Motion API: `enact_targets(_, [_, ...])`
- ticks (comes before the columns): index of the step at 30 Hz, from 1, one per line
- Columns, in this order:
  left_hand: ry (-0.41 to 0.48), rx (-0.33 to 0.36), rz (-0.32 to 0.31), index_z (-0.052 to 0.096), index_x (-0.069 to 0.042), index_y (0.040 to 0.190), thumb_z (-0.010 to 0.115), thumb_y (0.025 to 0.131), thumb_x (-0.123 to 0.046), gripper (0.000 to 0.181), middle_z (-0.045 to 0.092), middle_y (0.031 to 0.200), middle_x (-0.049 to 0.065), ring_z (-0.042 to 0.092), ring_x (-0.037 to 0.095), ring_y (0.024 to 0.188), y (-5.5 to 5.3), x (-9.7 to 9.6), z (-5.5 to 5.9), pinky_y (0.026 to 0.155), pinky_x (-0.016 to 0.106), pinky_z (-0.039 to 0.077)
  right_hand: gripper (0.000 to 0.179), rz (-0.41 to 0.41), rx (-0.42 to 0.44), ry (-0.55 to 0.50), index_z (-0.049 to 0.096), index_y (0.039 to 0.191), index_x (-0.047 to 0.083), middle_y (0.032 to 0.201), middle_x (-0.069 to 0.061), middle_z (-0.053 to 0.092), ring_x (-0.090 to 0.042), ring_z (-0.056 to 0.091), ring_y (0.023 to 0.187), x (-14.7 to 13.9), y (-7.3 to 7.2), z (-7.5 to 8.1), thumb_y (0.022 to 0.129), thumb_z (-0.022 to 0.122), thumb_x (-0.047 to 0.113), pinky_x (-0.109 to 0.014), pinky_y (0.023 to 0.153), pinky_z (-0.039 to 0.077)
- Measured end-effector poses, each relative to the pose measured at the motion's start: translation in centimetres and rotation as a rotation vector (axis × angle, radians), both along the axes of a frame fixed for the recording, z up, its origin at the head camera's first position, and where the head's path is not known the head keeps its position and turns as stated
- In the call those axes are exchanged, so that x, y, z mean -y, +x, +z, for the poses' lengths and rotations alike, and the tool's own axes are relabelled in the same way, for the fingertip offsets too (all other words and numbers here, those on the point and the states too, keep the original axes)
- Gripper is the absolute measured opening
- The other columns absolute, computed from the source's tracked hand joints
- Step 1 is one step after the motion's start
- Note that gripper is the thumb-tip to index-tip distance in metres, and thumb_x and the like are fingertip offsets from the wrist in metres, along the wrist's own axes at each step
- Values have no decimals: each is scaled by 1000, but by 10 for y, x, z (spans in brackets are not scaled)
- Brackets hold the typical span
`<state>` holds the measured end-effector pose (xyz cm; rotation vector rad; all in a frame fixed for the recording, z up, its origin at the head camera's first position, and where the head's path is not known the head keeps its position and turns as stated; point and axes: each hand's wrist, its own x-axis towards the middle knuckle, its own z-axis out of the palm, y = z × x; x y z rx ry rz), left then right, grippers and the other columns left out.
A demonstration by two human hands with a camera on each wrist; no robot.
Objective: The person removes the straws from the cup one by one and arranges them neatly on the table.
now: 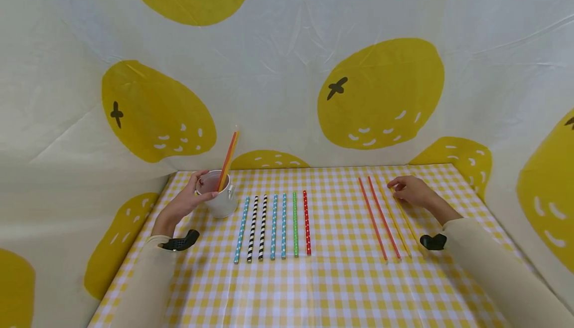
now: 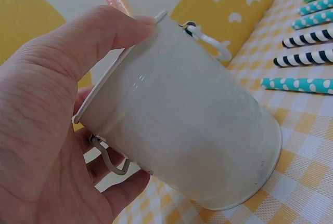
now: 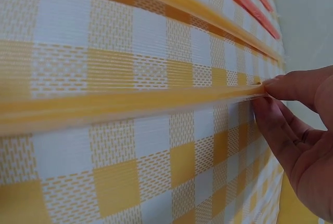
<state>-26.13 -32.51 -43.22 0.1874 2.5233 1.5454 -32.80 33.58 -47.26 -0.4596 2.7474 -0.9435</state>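
Observation:
My left hand (image 1: 181,202) grips a white metal pail (image 1: 225,205) by its rim, thumb along the near side and fingers round the far side. The pail stands at the table's left, with small loop handles on its sides. From it lean a red and a yellow wrapped straw (image 1: 229,158). At the right, the thumb and fingertips of my right hand (image 1: 414,192) pinch the far end of a yellow straw (image 3: 130,102) in clear wrap. Beside it lie another yellow straw (image 1: 394,217) and two red straws (image 1: 373,220).
Between the hands lies a row of patterned paper straws: blue dotted (image 1: 242,229), black-striped (image 1: 253,229), green (image 1: 295,226) and red dotted (image 1: 307,223). A yellow checked cloth (image 1: 341,288) covers the table. A lemon-print sheet (image 1: 278,93) hangs behind and at the sides.

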Motion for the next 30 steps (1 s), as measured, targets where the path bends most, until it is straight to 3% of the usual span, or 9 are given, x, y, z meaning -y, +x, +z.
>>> enact_targets(8, [-5, 2, -3, 8, -15, 162, 70, 97, -29, 91, 6, 164, 24, 5, 44, 152, -1, 0, 1, 114, 70, 15, 36, -8, 2, -49, 58, 130, -13, 112, -32, 61, -28, 63, 78, 2, 2, 7, 96, 58, -1, -36, 63, 53])
enact_targets(14, [-18, 13, -8, 7, -16, 162, 71, 97, -31, 92, 5, 163, 24, 5, 45, 152, -2, 0, 3, 113, 70, 17, 31, -22, -55, -30, 61, 129, -10, 114, -31, 61, -32, 66, 86, 13, 2, 18, 101, 56, 2, -35, 65, 53])
enact_targets(20, [-40, 14, -7, 7, -16, 162, 69, 98, -31, 90, 9, 161, 26, 10, 45, 150, -2, 0, 4, 112, 69, 19, 26, -15, -158, -23, 67, 125, -5, 115, -27, 65, -40, 66, 98, 33, 1, 30, 101, 60, 5, -41, 72, 56])
enact_targets(30, [-38, 21, -3, 8, -17, 162, 66, 100, -26, 86, 6, 162, 26, 12, 46, 148, -1, -2, 5, 112, 69, 20, 22, 48, -197, -91, 70, 121, 1, 114, -24, 66, -35, 66, 95, 76, -7, 44, 101, 60, 4, -42, 75, 55])
